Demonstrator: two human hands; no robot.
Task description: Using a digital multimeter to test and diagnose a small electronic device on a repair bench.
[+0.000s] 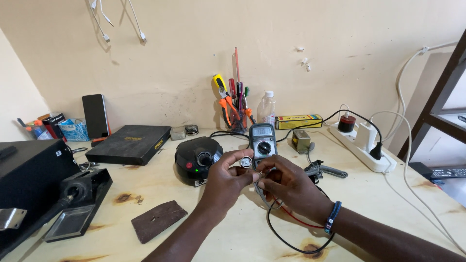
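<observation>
1. Pale wooden bench top (378,194), marked with dark burn spots, runs up to a scuffed cream wall (194,48) from which white cable ends hang.
2. At the centre, the left hand (225,182) pinches a small round metal part (246,162) between thumb and fingertips, held just above the bench.
3. Touching it from the other side, the right hand (291,187) has its fingers pressed together on a thin probe lead; the tip is hidden by the fingers. A blue bead bracelet (332,217) sits on that wrist.
4. Just behind the hands stands a grey multimeter (263,140) with a round dial, its black and red leads (286,233) looping under the right forearm.
5. Left of the meter sits a round black unit (196,162) with a knob and a green light.
6. Further left: a flat black case (128,143), a dark phone (95,115) leaning on the wall, a large black box (29,174), a soldering-iron stand (80,204) and a brown pad (158,221).
7. By the wall, a cup of pliers and screwdrivers (235,109), a clear bottle (266,109) and a yellow box (297,121).
8. On the right, a white power strip (361,143) with plugs, and a grey tool (323,170) near the right hand.
</observation>
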